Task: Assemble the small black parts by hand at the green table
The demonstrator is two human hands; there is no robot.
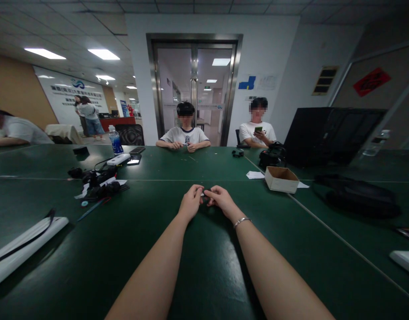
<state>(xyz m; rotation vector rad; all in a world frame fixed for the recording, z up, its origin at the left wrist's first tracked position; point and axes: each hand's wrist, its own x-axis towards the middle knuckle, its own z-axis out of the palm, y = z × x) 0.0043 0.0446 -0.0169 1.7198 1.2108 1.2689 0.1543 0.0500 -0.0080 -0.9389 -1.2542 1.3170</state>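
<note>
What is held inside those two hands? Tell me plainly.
A small dark thing shows between the left hand and right hand, over the green table. Fingers cover most of it, so its kind cannot be told.

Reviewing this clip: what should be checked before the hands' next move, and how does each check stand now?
1. Grip: left hand and right hand both pinch the small dark piece: ok.
2. What the piece is, and its facing: cannot tell.
3. Piece lifted off the green table or resting on it: cannot tell.
4. Clutter: cardboard box and cable pile lie apart from the hands: ok.
5. Hands of the person opposite are at the far edge: ok.
</note>
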